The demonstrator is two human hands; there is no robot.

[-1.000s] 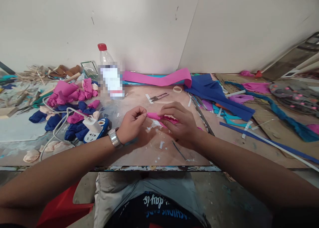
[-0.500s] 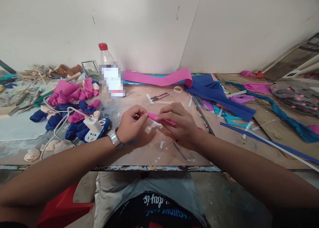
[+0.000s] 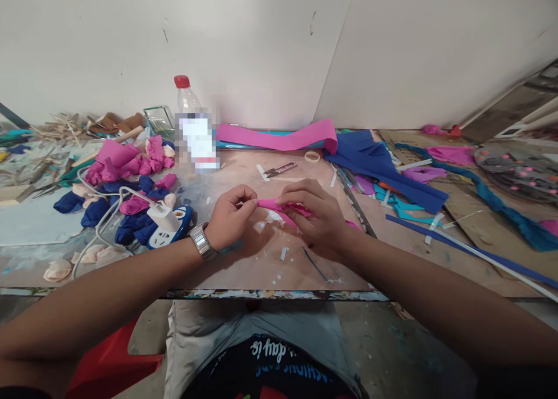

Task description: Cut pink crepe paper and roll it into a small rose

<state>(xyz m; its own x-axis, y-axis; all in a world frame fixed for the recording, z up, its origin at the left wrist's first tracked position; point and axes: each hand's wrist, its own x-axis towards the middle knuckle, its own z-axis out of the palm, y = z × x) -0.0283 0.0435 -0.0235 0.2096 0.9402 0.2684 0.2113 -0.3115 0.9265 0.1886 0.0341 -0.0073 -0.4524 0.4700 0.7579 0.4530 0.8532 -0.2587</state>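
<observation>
A strip of pink crepe paper [image 3: 267, 203] stretches between my two hands just above the table. My left hand [image 3: 232, 218], with a metal watch on the wrist, pinches its left end between thumb and fingertips. Closed on the folded part of the strip is my right hand [image 3: 314, 216]; its fingers hide some of the paper, and a loose tail shows beyond it to the right. Beneath the strip lies a torn white scrap [image 3: 274, 216]. Thread snips [image 3: 281, 169] rest a little behind the hands.
Rolled paper flowers [image 3: 131, 161] in pink, blue and cream heap up on the left, near a power strip [image 3: 183, 222] with a white cable. A phone [image 3: 199, 143] leans on a bottle [image 3: 185, 94]. Blue paper [image 3: 379, 166] and a tape roll [image 3: 311, 157] lie rightward.
The pink strip between my hands looks narrower and more gathered, and more of its tail shows under and beyond my right hand. Both hands stay almost in place.
</observation>
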